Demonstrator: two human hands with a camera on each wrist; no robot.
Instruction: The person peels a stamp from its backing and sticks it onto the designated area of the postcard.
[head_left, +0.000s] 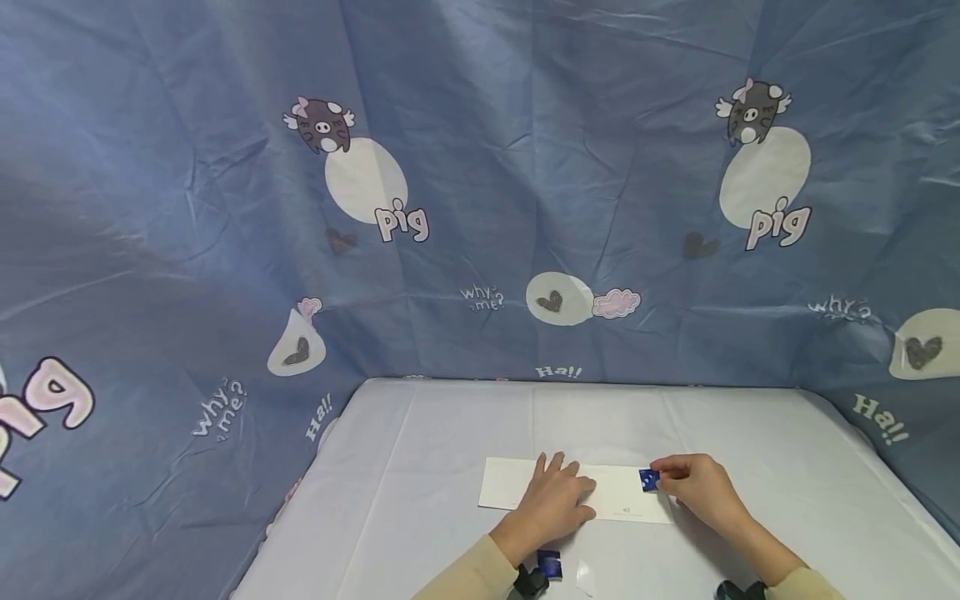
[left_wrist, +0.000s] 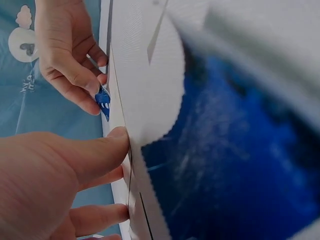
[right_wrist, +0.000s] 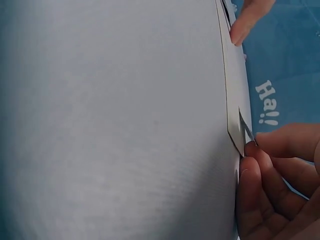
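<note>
My right hand pinches a small thin blue square with white marks, between thumb and fingertips. The square is at the right part of a long white card strip, and the right wrist view shows it tilted, one edge at the card. With fingers spread, my left hand rests on the strip left of its middle. Below the left wrist lies a second blue piece, dark and square. In the left wrist view a blue piece with a finely jagged edge looms close to the camera.
A white cloth covers the table. Near the dark blue piece is a small clear or whitish scrap. Behind the table and along its sides hangs a blue curtain printed with pigs and words. Dark wrist straps sit at both sleeves.
</note>
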